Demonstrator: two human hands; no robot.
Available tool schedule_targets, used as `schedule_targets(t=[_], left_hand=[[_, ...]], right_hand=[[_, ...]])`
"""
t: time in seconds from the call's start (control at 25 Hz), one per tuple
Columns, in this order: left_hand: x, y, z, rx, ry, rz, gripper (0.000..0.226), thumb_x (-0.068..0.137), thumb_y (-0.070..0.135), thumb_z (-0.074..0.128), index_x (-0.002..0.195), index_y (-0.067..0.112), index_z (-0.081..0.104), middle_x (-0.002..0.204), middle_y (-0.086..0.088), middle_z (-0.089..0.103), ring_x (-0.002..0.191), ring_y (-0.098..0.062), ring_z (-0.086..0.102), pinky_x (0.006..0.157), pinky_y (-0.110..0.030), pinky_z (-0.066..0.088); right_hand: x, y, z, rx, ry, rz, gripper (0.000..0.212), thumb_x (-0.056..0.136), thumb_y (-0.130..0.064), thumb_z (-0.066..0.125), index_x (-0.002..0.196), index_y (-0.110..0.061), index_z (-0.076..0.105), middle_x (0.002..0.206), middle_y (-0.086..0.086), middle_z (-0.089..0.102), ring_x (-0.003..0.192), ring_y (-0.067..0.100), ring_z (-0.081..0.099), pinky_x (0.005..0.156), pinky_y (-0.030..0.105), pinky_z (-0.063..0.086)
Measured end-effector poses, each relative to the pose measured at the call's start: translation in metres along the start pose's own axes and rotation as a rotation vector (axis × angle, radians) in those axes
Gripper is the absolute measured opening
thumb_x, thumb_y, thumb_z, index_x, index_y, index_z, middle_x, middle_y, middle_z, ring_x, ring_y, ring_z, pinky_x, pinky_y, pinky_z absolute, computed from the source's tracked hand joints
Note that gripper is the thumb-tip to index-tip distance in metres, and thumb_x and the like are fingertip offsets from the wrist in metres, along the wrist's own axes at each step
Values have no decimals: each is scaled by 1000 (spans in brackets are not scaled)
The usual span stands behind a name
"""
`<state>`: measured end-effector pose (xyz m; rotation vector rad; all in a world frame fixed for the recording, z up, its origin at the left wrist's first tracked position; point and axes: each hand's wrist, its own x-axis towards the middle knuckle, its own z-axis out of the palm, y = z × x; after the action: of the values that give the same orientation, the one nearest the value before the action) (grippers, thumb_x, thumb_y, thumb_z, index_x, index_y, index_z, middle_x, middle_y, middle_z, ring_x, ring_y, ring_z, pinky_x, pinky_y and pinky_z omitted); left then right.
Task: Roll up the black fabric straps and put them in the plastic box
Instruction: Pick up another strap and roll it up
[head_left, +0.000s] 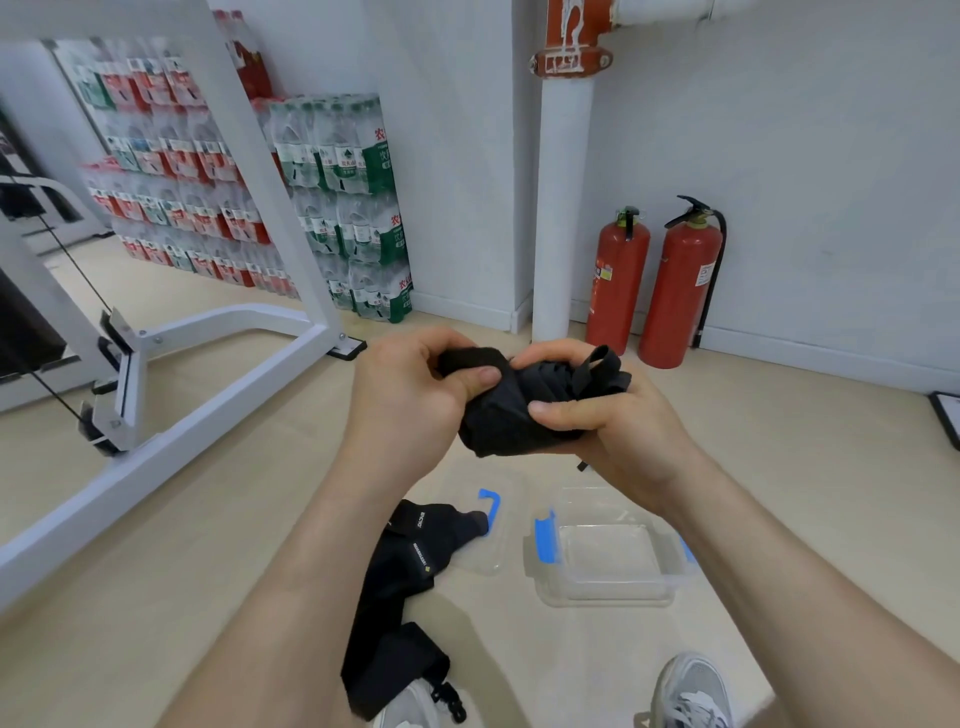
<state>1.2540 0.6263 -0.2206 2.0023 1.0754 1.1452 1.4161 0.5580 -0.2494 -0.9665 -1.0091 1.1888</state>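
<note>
Well up-left of both grips: white machine frame (171, 332) on floor, stacked bottled-water packs (332, 171) behind it. Beyond right grip (618, 415), against wall: two red fire extinguishers (675, 291). Below grips on floor: second black strap (395, 582), loose, end lying over clear lid (485, 564); plastic box (602, 598) just right of lid, under right grip. Between grips, in air: black strap bundle (509, 415), part-rolled. Left grip (410, 400) clenched round bundle's left end, thumb on top; right grip clasps right side, thumb pressing front.

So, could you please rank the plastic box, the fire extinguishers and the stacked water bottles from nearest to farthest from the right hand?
1. plastic box, on the floor below the right hand.
2. fire extinguishers, by the wall ahead.
3. water bottles, stacked far left.
</note>
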Motion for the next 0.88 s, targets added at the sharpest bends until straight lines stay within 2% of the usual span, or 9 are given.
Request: schedule_targets(t=[0.24,0.44,0.52,0.64,0.76,0.84,0.88], left_hand=[[2,-4,0,-155,-33,-97,32,75,4,80,64,31,67,62,10,69,65,-10,65,69,-30,55],[2,-8,2,-218,-61,-155,30,72,2,81,64,27,69,63,16,66,66,-6,60,67,-22,51],[2,-12,1,-376,-120,-259,21,76,-2,76,73,19,72,70,11,68,71,-10,63,67,-23,53],[-2,-15,10,-625,-188,-469,9,84,-2,66,91,5,69,82,-8,71,76,-22,68,61,-30,55],[-7,-17,22,-912,-245,-622,23,92,5,56,114,-2,58,106,-22,67,93,-35,67,73,-48,58],[-8,-16,26,-949,-242,-607,24,93,7,54,117,2,57,107,-20,66,93,-36,67,75,-54,57],[-8,-14,28,-925,-217,-575,22,94,6,54,115,4,59,104,-18,67,89,-33,68,74,-52,58]], right_hand=[[3,-1,0,34,-41,60,49,65,8,58,107,-13,71,118,21,66,108,40,66,80,55,58],[2,-2,1,47,-43,83,59,60,10,55,112,-12,70,120,22,65,107,42,65,78,52,59],[1,-2,2,22,-49,82,59,58,10,54,110,-12,71,116,20,68,106,41,66,79,50,60],[0,-2,2,-45,-41,62,59,54,9,53,106,-11,72,112,20,70,106,42,65,84,51,59],[-1,-4,1,-70,-20,15,60,50,11,52,101,-11,73,110,19,71,106,40,65,86,48,57],[-1,-4,2,-64,-28,4,61,49,12,51,101,-11,73,111,19,71,109,40,64,86,48,57],[0,-4,1,-66,-38,6,62,50,12,51,104,-11,72,112,19,70,110,41,64,85,49,57]])
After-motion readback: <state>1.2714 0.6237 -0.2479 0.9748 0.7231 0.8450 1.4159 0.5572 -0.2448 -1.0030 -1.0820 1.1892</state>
